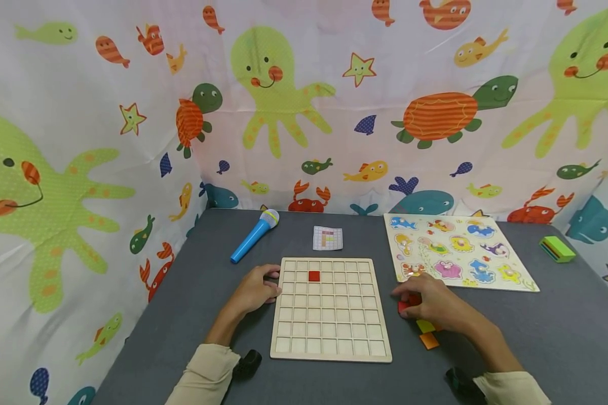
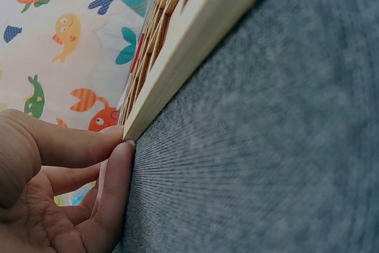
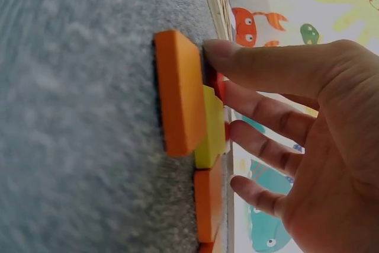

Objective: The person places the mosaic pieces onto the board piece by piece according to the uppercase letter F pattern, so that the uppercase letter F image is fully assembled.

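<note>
A square wooden grid board (image 1: 331,358) lies on the dark table, with one red square tile (image 1: 314,276) in its upper part. At the board's left side, my left hand (image 1: 254,291) pinches the edge between thumb and finger, as the left wrist view shows close up. To the right of the board, my right hand (image 1: 432,302) reaches over a small group of loose tiles. Its thumb and finger hold a red tile (image 1: 402,306), partly hidden by them. Close by lie a yellow tile (image 3: 210,131) and an orange tile (image 1: 429,341); more orange tiles (image 3: 207,205) show in the right wrist view.
Behind the board lies a small card with a coloured grid (image 1: 327,238). A blue toy microphone (image 1: 255,236) is at back left. A sea-animal puzzle board (image 1: 517,278) lies at back right, beside a stack of coloured blocks (image 1: 558,249). Printed cloth (image 1: 294,185) surrounds the table.
</note>
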`<move>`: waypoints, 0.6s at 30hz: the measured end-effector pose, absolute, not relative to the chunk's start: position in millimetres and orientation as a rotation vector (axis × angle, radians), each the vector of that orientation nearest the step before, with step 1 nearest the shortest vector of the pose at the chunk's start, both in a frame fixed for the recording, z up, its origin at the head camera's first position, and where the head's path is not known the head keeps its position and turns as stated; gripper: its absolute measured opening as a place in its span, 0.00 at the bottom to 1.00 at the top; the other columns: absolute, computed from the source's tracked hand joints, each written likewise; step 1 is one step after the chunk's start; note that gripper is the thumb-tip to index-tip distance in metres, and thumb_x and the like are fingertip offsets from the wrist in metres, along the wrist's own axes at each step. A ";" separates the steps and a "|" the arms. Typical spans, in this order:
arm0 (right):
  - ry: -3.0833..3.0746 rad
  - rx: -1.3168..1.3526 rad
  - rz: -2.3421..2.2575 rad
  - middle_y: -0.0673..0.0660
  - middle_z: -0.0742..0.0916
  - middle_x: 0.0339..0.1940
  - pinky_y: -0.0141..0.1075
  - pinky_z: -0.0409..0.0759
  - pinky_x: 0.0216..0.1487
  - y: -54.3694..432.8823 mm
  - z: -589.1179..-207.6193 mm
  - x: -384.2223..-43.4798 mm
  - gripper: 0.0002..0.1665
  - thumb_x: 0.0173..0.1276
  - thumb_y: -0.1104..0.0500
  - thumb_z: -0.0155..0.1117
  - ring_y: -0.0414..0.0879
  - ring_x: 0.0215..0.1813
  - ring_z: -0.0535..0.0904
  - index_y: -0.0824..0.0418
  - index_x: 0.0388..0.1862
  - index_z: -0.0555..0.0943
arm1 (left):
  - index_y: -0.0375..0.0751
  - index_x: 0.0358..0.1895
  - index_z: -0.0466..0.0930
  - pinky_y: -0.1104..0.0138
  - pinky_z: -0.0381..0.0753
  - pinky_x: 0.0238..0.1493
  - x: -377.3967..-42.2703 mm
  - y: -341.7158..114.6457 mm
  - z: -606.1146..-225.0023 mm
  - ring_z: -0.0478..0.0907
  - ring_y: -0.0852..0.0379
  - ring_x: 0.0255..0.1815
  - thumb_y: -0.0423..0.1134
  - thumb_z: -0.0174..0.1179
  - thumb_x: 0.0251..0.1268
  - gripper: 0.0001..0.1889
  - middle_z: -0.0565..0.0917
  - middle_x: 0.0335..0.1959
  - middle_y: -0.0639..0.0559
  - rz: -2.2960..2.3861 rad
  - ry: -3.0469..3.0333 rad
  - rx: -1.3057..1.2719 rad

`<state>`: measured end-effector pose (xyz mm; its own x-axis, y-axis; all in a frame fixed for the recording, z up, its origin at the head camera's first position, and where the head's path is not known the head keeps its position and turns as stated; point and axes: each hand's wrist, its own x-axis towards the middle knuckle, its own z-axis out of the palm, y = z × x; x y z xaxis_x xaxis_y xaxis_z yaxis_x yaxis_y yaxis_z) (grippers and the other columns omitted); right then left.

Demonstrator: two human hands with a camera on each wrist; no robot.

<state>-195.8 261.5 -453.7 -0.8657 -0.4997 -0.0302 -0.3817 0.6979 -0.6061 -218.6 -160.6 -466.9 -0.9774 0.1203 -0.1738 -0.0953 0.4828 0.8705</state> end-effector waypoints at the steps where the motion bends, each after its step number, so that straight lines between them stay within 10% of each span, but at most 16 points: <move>1: 2.717 -0.703 -0.898 0.47 0.83 0.40 0.34 0.76 0.41 261.8 -452.9 -195.5 0.22 0.62 0.57 0.82 0.43 0.43 0.75 0.57 0.55 0.89 | 0.35 0.72 0.76 0.61 0.90 0.42 -218.6 -160.8 -467.0 0.83 0.53 0.48 0.26 0.67 0.68 0.28 0.79 0.61 0.40 1.503 2.515 0.020; 18: 2.781 -0.694 -0.800 0.49 0.89 0.50 0.39 0.78 0.47 261.4 -449.7 -192.9 0.14 0.66 0.56 0.79 0.47 0.50 0.75 0.54 0.50 0.92 | 0.34 0.71 0.76 0.61 0.90 0.41 -220.5 -161.3 -468.8 0.83 0.53 0.48 0.25 0.67 0.67 0.29 0.79 0.60 0.41 1.513 2.503 0.019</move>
